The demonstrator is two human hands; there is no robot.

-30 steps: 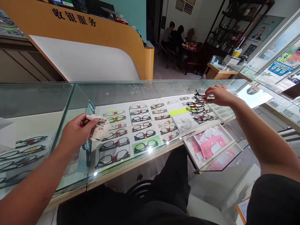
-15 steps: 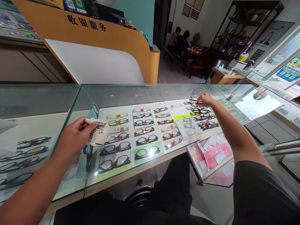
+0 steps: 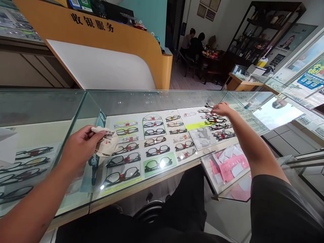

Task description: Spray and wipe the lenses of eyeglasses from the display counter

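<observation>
My left hand (image 3: 80, 144) is closed around the edge of a crumpled cream cloth (image 3: 106, 143) with dark and red print, held above the glass display case (image 3: 141, 101). Far out to the right, my right hand (image 3: 221, 109) has its fingers pinched at a pair of dark-framed eyeglasses (image 3: 210, 105); the fingertips are partly hidden. Just below that hand lie several more dark eyeglasses (image 3: 215, 119) in a loose column. Rows of eyeglasses with red tags (image 3: 158, 149) lie on white and green cards between my hands.
An open drawer (image 3: 222, 184) with pink and white packets juts out at the right of my legs. Beyond the case stands an orange and white cashier counter (image 3: 106, 60). Two people (image 3: 193, 44) sit at a table at the back. A black stool (image 3: 149, 209) is under the case edge.
My right hand has shifted very slightly left at the eyeglasses. The left hand keeps its grip on the cloth, which has barely moved. The camera view has shifted a little.
</observation>
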